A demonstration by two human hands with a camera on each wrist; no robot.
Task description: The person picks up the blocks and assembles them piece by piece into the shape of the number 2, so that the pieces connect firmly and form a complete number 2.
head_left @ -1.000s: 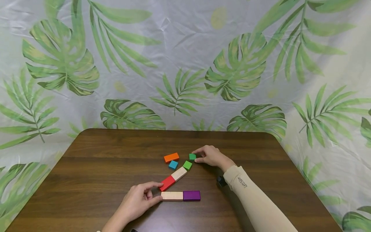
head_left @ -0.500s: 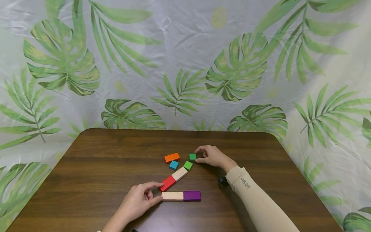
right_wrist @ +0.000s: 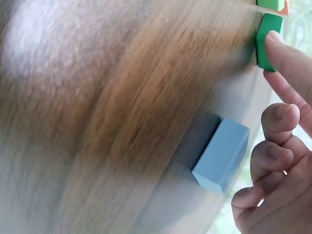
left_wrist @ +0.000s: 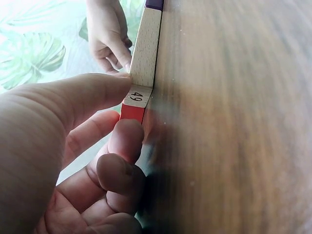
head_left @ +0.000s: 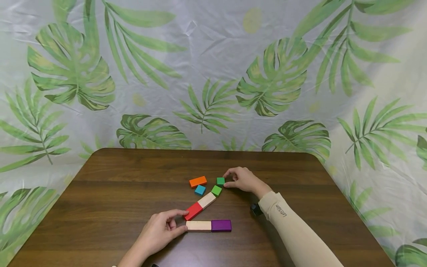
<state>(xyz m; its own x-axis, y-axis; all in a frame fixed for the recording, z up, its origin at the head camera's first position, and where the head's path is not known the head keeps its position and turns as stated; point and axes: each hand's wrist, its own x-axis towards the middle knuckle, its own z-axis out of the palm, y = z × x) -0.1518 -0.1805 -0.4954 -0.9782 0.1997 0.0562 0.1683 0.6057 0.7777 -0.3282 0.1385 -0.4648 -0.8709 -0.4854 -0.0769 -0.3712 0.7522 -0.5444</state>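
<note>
My left hand (head_left: pixel 159 228) holds the near ends of two block rows between thumb and index finger. Its index finger touches a red wooden block (head_left: pixel 193 211); its thumb presses the end of a plain wooden block (head_left: pixel 198 226). In the left wrist view that plain block bears printed digits. A purple block (head_left: pixel 221 226) continues its row, while another plain block (head_left: pixel 207 200) follows the red one. My right hand (head_left: pixel 245 179) pinches a dark green block (head_left: pixel 220 181) between thumb and index finger, just behind a light green block (head_left: pixel 216 191).
An orange block (head_left: pixel 198 181) and a blue block (head_left: pixel 200 190) lie left of the green ones. In the right wrist view a grey-blue block (right_wrist: pixel 223 156) lies by my curled right fingers. Leaf-patterned cloth (head_left: pixel 213 74) hangs behind the brown table (head_left: pixel 133 193).
The dark green block has turned slightly and shifted a little left and nearer, together with my right thumb and index finger. My left hand and the other blocks stay put.
</note>
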